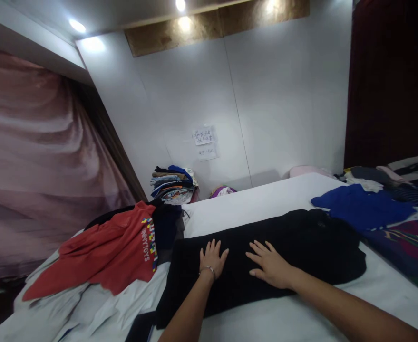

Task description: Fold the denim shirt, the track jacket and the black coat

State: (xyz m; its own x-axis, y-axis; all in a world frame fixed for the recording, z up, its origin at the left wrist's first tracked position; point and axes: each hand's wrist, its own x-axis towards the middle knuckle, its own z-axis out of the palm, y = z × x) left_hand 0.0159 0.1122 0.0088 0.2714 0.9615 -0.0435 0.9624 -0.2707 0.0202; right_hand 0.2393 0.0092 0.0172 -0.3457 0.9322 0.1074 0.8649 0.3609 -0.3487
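A black garment (240, 275) lies folded into a long flat shape across the white surface in front of me; what kind of clothing it is I cannot tell. My left hand (213, 260) rests on its left part, palm down with fingers spread, a thin bracelet at the wrist. Over the middle of the cloth, my right hand (271, 266) is also palm down with its fingers apart. Neither hand grips the fabric.
Left of the black cloth lies a red garment (112, 247) with colourful print, over other clothes. A folded clothes stack (173, 185) stands by the wall (283, 104). At right are a blue garment (362, 204) and a dark patterned cloth (408, 247). The white surface (287, 187) extends behind.
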